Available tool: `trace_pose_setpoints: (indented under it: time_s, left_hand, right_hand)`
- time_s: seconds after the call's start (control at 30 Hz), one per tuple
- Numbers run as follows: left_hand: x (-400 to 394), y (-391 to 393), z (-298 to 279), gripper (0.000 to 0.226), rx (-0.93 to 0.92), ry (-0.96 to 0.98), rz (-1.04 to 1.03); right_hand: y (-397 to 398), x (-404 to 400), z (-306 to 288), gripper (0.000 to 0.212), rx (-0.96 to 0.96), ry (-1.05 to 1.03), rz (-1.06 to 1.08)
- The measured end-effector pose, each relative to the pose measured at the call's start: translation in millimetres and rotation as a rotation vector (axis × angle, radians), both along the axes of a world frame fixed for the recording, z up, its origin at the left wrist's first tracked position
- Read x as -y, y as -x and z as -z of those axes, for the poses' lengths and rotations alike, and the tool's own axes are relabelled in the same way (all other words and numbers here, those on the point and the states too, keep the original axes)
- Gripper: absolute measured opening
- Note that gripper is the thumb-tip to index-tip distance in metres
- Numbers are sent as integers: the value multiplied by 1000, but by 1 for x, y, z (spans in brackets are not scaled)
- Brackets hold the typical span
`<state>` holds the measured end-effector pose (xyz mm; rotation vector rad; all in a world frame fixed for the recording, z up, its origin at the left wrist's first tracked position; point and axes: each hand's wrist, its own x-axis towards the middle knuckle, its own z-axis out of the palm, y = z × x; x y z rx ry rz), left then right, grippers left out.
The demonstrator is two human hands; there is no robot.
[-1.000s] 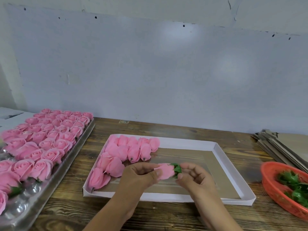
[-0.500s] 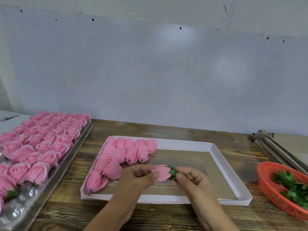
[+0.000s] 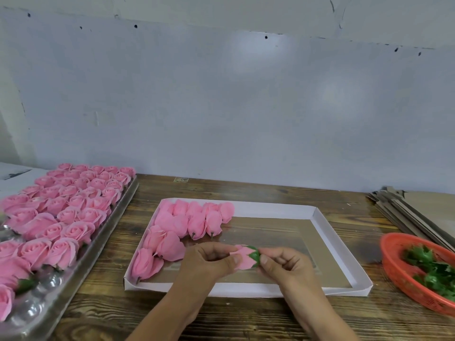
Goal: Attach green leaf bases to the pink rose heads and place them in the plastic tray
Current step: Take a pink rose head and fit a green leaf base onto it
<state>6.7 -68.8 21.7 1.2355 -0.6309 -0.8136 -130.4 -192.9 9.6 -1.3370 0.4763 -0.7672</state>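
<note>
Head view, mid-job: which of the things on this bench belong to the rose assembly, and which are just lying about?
In the job:
- rose head with leaf base, held by left hand and right hand
- white box of loose rose heads
- red basket of leaf bases
- plastic tray of roses

Lying about:
- cardboard stack
- paper at far left

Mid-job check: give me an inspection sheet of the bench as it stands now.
Surface: dark wooden plank table.
Job's things: pink rose head with green leaf base held over white cardboard tray; clear plastic tray of roses at left; red mesh basket of leaf bases at right.
Clutter: stack of flat brown cardboard.
Grippers: left hand grips the rose; right hand pinches the leaf base.
Cables: nothing seen.
Surroundings: pale grey wall.
</note>
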Motion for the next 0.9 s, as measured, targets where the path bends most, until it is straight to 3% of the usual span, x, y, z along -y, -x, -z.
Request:
trace_pose_setpoints:
  time_s: [0.57,0.73,0.9]
  left_hand:
    - [-1,0,-1,19,71,12,8]
    - [2,0,4,29,181,0,-37]
    - [4,0,6,49,148,83,-64]
  right_hand:
    - [4,1,-8,13,0,14,-7]
    - [5,3,-10,26,-40,50,-18]
    - [4,-3,-10,43,-103,68,-173]
